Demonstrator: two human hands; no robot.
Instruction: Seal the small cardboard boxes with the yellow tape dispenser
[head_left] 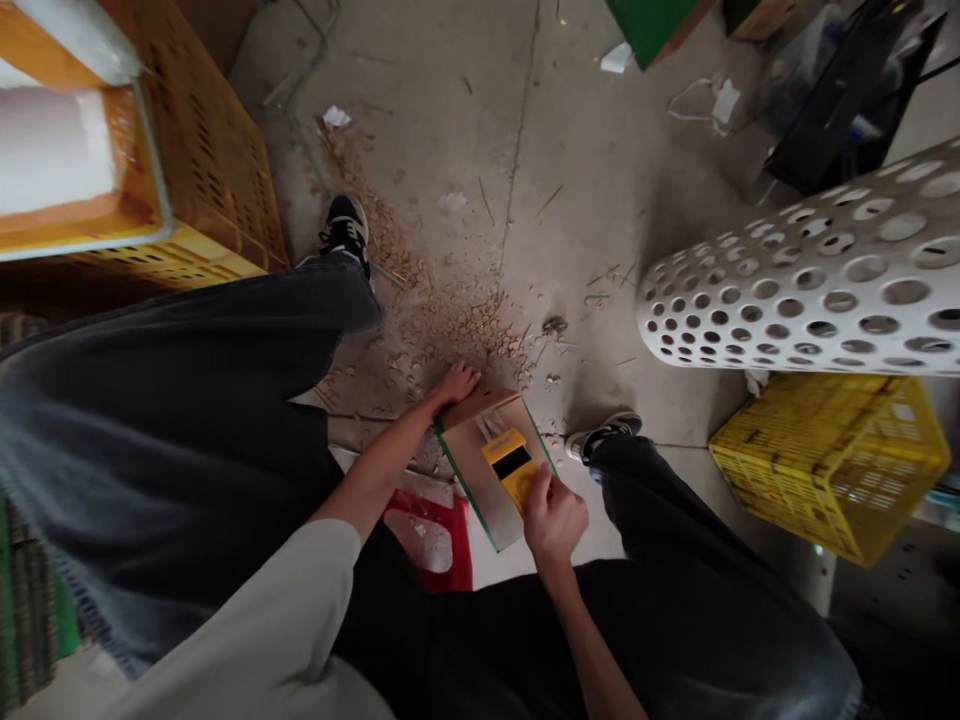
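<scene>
At the left, an orange-yellow crate (pixel 214 140) is placed beyond the leg. Toward the middle, the floor (pixel 442 110) is littered with small brown chips (pixel 480 325). A red item (pixel 460 555) is partly covered by dark clothing. The left grip (pixel 456 383) is laid at the far-left corner of a green-edged cardboard box (pixel 469 465); whether its fingers are closed cannot be told. Over the box, a yellow device (pixel 517 480) with a dark panel is pinched by the right grip (pixel 555 510), its near end being hidden. At the right, a white perforated basket (pixel 795 270) is seen, with a yellow crate (pixel 780 460) on its near side.
</scene>
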